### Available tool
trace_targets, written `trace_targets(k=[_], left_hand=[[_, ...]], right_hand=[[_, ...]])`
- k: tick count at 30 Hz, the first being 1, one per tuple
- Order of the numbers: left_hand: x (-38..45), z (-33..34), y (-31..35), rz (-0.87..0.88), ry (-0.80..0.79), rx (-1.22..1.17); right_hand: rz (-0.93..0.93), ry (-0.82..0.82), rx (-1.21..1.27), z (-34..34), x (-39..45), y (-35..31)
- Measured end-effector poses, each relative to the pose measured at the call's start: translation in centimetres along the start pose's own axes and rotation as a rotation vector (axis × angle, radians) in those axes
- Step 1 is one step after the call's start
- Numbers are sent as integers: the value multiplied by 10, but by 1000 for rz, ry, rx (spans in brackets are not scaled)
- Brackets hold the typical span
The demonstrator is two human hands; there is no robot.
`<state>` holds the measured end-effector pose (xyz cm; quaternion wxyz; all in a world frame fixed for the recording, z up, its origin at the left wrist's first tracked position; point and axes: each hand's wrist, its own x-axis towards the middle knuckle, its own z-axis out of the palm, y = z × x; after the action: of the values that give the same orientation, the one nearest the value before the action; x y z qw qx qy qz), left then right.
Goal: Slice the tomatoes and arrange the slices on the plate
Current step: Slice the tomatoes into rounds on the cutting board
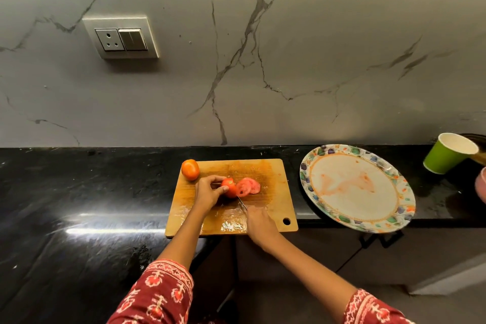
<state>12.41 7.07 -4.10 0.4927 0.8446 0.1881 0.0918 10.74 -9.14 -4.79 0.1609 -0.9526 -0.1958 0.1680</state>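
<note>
On the wooden cutting board [273,179], my left hand [209,192] grips a partly cut red tomato [231,188] between fingers and thumb. Three cut slices [248,186] lean against each other just right of it. My right hand [259,221] holds a knife [242,202] whose blade sits against the tomato's cut side. A whole orange-red tomato [190,169] rests at the board's far left corner. The round floral-rimmed plate [394,192] lies right of the board, with only juice smears on it.
A green paper cup [447,154] lies tilted at the far right on the black counter [79,192]. The plate overhangs the counter's front edge. A wall socket [121,38] sits on the marble backsplash. A pink object [481,187] shows at the right frame edge.
</note>
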Motion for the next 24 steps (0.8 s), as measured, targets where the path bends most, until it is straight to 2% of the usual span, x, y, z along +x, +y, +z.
trace_targets(k=[4,8,15,24], left_hand=[[-2,-1,2,-9,-13,-1],[-4,-2,0,-9,-14,-8],[-7,3,1,-25,18,-14],[-8,4,2,-48,32,-23]], right_hand=[[-24,19,-49,6,-18,10],[45,-12,48,-8,-12,8],[0,106,166,-36,-3,-7],[44,62,139,-27,-8,-28]])
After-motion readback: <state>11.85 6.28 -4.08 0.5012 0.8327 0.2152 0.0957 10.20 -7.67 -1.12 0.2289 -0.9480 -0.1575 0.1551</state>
